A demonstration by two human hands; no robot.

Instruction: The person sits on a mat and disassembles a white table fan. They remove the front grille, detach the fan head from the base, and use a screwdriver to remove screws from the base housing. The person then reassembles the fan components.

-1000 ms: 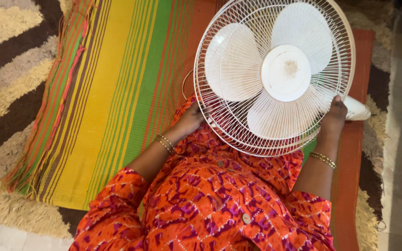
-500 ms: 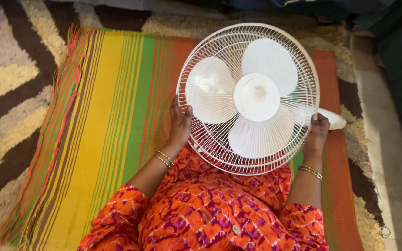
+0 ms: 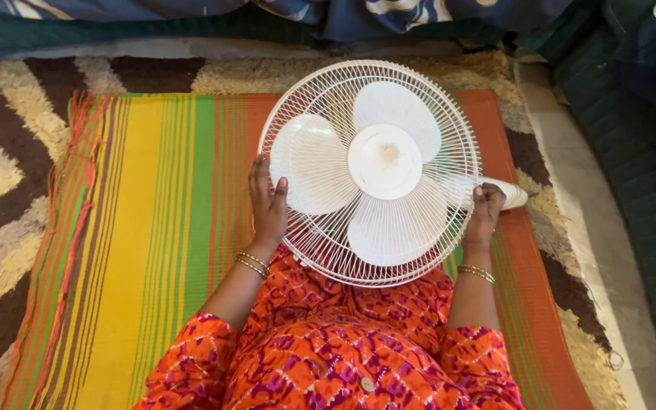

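Compared with the frames of a second and half a second ago, the white fan head (image 3: 370, 173) now sits lower and more centrally in the head view, and the dark bedding (image 3: 358, 17) along the 12 o'clock edge has come into sight; both hands have stayed on the guard's rim. Head view: the round wire guard faces upward over the striped woven mat (image 3: 153, 228), with three pale blades (image 3: 309, 163) and a round hub cap (image 3: 385, 161) visible through the wires. The left hand (image 3: 267, 201) lies at the guard's 9 o'clock side, fingers curled against the rim wires in a light grip, two thin bangles (image 3: 253, 263) on the wrist. The right hand (image 3: 486, 212) closes on the rim at about 4 o'clock, partly hidden behind the wires, with bangles (image 3: 477, 272) on that wrist too. A white rounded part of the fan (image 3: 509, 193) projects from behind the guard at 3 o'clock, just beside the right hand. At 6 o'clock the guard's lower edge overlaps the person's lap, which is covered by an orange and purple patterned garment (image 3: 328, 349). The mat lies on a shaggy brown and cream rug (image 3: 9, 152), which shows at 9 o'clock and again past the mat's 3 o'clock edge.
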